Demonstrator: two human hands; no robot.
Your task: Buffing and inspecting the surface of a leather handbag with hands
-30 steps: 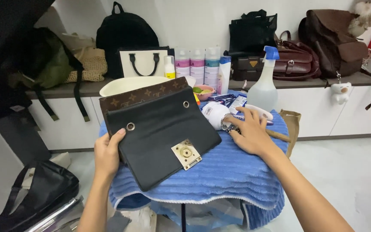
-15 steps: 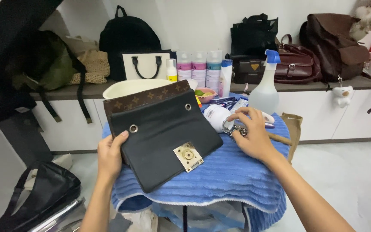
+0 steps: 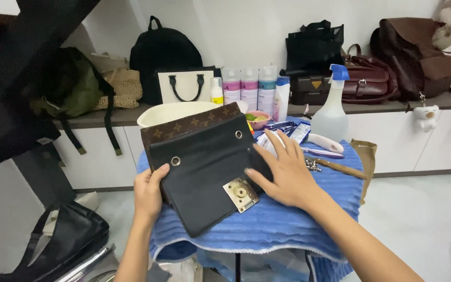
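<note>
A black handbag (image 3: 204, 169) with a brown patterned back panel and a brass clasp lies on a small table covered by a blue ribbed towel (image 3: 283, 227). My left hand (image 3: 150, 193) grips the bag's lower left edge, thumb on top. My right hand (image 3: 283, 169) rests flat on the bag's right edge with fingers spread, just above the clasp. Nothing is held in the right hand.
Behind the bag stand a cream basin (image 3: 176, 111), a spray bottle (image 3: 331, 112), a pink bowl (image 3: 258, 118), brushes and small tools (image 3: 330, 156). A shelf along the wall carries several bags and bottles (image 3: 249, 86). A black bag (image 3: 61, 243) lies on the floor at left.
My right hand left the tools at the table's right side and moved left onto the bag's edge. The left hand keeps its grip.
</note>
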